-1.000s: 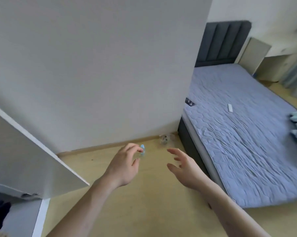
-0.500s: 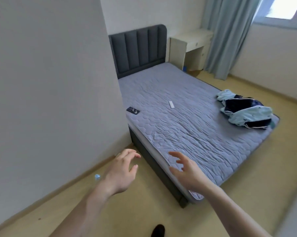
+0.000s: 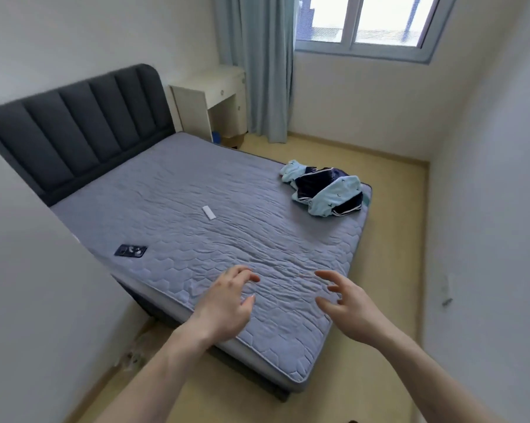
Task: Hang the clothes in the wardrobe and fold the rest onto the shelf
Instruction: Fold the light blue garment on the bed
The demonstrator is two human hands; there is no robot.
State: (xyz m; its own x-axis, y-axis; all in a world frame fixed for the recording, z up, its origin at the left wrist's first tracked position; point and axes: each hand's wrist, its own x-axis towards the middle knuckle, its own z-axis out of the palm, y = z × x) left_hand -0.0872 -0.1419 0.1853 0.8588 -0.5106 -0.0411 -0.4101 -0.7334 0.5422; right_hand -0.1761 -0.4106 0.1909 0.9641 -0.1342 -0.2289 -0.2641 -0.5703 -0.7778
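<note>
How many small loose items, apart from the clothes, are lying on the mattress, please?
2: a white remote near the mattress middle, and a dark phone by its left edge. The clothes pile may hide more.

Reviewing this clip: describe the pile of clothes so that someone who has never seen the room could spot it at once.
Find the bed with the grey quilted mattress and dark padded headboard. At the mattress's foot-end corner on the window side lies the crumpled pile of light blue and navy clothes. It is the only soft heap there; the small white rectangular object and the dark flat phone lie flat, well apart from it.
</note>
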